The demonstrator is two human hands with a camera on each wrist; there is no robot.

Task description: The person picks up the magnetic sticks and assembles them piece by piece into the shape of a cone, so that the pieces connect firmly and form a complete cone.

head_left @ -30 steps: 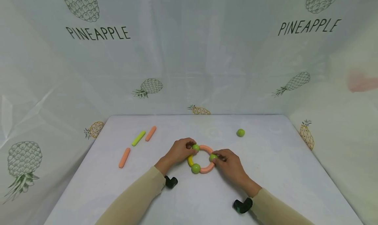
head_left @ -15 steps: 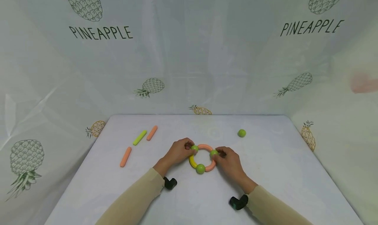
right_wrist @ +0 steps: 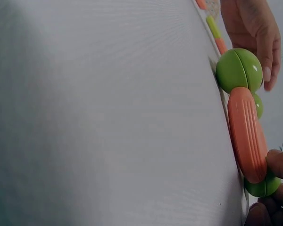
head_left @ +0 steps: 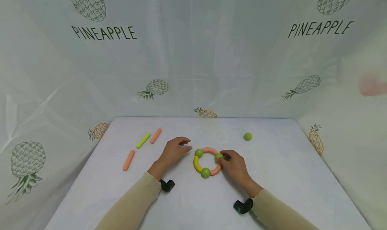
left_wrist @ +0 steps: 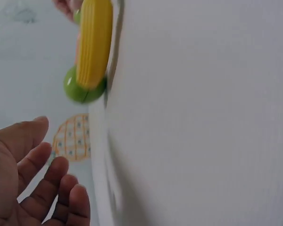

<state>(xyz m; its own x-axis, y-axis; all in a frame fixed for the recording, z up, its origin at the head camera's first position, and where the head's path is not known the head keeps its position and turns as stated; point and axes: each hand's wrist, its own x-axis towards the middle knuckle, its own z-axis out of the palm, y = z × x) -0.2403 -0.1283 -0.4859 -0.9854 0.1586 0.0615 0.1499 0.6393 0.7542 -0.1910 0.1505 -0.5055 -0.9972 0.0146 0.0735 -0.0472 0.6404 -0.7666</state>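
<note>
Three loose sticks [head_left: 143, 140] left of left hand [head_left: 174, 152]; that hand is relaxed, holding nothing. Ring [head_left: 210, 150] lies between hands; right hand [head_left: 235, 165] pinches its right green ball [head_left: 219, 154], probably steadying it. Spare ball [head_left: 248, 136] beyond right hand.

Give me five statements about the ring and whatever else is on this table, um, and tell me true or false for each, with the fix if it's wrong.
1. The right hand holds a green ball of the ring. True.
2. The left hand is touching the ring. False: it is apart from the ring, its fingers holding nothing.
3. The ring has two yellow pieces. False: it has one yellow piece and two orange curved pieces.
4. A loose green ball lies on the table, farther from the person than the ring. True.
5. The lime stick lies between two orange sticks. True.
</note>
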